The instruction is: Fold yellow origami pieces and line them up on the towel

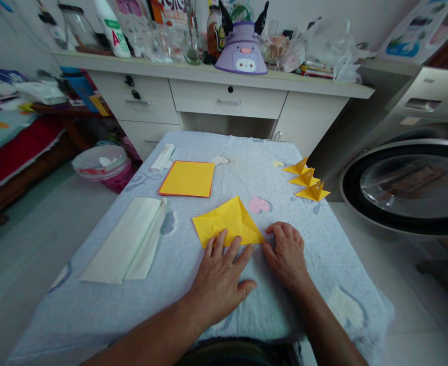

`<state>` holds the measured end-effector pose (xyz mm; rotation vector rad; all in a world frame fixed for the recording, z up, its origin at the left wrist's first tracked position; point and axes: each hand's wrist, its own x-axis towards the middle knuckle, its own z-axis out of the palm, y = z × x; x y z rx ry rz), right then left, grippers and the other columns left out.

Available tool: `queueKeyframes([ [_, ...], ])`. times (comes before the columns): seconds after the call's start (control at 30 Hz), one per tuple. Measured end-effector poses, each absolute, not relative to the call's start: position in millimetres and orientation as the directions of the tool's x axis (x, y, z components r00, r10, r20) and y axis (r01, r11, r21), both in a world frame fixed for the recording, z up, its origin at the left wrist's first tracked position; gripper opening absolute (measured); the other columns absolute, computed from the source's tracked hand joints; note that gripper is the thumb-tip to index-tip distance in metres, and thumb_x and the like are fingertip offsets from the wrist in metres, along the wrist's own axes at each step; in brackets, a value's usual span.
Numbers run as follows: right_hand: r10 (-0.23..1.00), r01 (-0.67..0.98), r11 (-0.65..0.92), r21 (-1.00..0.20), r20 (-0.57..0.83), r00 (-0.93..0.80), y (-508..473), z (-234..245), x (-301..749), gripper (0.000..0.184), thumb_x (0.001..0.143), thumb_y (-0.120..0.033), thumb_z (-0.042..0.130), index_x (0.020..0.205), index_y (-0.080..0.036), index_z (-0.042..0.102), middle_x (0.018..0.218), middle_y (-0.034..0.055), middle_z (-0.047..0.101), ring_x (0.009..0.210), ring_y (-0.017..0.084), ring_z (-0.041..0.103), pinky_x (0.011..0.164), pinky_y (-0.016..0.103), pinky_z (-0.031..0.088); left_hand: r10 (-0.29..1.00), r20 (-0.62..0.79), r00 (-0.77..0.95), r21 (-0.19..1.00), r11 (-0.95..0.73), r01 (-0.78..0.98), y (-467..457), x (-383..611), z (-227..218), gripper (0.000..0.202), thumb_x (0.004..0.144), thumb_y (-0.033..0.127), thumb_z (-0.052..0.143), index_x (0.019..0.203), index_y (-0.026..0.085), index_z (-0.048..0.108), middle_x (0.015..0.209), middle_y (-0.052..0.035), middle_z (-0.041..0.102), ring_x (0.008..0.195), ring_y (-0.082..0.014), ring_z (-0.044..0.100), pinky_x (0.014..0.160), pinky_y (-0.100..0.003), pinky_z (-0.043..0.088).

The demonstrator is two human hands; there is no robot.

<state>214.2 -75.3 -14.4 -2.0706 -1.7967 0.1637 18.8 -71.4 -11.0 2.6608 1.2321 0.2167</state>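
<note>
A sheet of yellow origami paper (227, 219), partly folded with creases showing, lies on the cloth-covered table in front of me. My left hand (224, 274) rests with spread fingers along its lower edge, pressing it flat. At the paper's right corner is my right hand (286, 252), its fingers curled and the thumb and index finger at the tip. Left of my hands lies a folded pale white-green sheet (126, 239). Behind the folded piece sits a stack of square yellow-orange paper (187, 179). Several folded yellow paper pieces (305, 178) with raised points stand in a row at the right.
The table bears a light blue patterned cloth (193, 142). A small white box (162, 158) lies at its far left. Beyond stands a white cabinet (229, 96) with bottles and a purple hat (242, 51) on top. A washing machine's round door (407, 188) hangs open at right.
</note>
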Motion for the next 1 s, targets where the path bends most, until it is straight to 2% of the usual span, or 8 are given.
queueKeyframes([
  [0.3, 0.966, 0.946, -0.089, -0.310, 0.203, 0.157, -74.7, -16.9, 212.2, 0.027, 0.083, -0.043, 0.060, 0.100, -0.022, 0.056, 0.109, 0.0088, 0.056, 0.101, 0.028, 0.049, 0.089, 0.044, 0.038, 0.765, 0.029, 0.644, 0.244, -0.630, 0.737, -71.4, 19.2, -11.1, 0.073, 0.082, 0.054, 0.063, 0.146, 0.034, 0.035, 0.148, -0.0068, 0.041, 0.139, -0.0436, 0.024, 0.111, -0.064, 0.020],
  [0.5, 0.964, 0.957, -0.107, -0.269, 0.206, 0.166, -74.0, -16.5, 209.1, 0.028, 0.084, -0.044, 0.059, 0.100, -0.022, 0.056, 0.109, 0.0089, 0.056, 0.102, 0.029, 0.049, 0.089, 0.045, 0.037, 0.763, 0.049, 0.645, 0.254, -0.634, 0.731, -70.3, 18.3, -12.0, 0.069, 0.085, 0.059, 0.056, 0.146, 0.036, 0.035, 0.149, -0.0050, 0.040, 0.139, -0.0424, 0.025, 0.112, -0.063, 0.020],
  [0.73, 0.963, 0.961, -0.119, -0.251, 0.207, 0.173, -73.2, -18.0, 208.9, 0.027, 0.085, -0.044, 0.059, 0.102, -0.023, 0.057, 0.110, 0.0084, 0.057, 0.103, 0.029, 0.049, 0.091, 0.044, 0.037, 0.762, 0.027, 0.647, 0.239, -0.634, 0.736, -70.6, 18.8, -9.7, 0.072, 0.083, 0.054, 0.062, 0.147, 0.033, 0.035, 0.149, -0.0069, 0.041, 0.139, -0.0439, 0.025, 0.111, -0.063, 0.020],
  [1.0, 0.965, 0.952, -0.140, -0.273, 0.179, 0.193, -71.0, -18.3, 210.0, 0.026, 0.086, -0.045, 0.060, 0.103, -0.025, 0.059, 0.112, 0.0070, 0.057, 0.105, 0.029, 0.049, 0.091, 0.045, 0.037, 0.764, 0.035, 0.645, 0.245, -0.632, 0.735, -71.1, 17.9, -11.3, 0.071, 0.084, 0.056, 0.059, 0.147, 0.034, 0.035, 0.149, -0.0057, 0.042, 0.140, -0.0424, 0.023, 0.111, -0.062, 0.020],
])
